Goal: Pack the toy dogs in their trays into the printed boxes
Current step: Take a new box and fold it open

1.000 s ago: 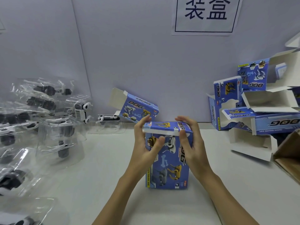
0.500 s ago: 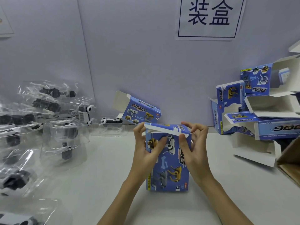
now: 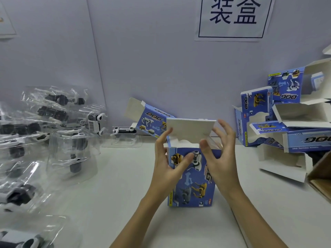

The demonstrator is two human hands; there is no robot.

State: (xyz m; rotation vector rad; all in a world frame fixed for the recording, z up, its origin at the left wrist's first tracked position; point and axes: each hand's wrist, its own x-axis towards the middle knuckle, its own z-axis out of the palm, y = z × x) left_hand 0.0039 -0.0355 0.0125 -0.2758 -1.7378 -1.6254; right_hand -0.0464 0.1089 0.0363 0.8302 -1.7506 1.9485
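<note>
Lid flap (image 3: pixel 190 130) raised; empty boxes (image 3: pixel 295 113) beside.

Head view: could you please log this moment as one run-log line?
left hand: grips upright printed box | right hand: at raised top flap | box: open | stage: not yet closed

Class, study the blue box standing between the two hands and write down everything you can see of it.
The blue box stands upright on the white table, printed cardboard showing yellow, white and grey toy dogs, a bone and "DOG" lettering. Its top flap is lifted open, showing a plain white inside. The left hand grips the box's upper left edge, thumb across the front; the right hand pinches the flap's lower right corner. What is inside cannot be made out.
</note>
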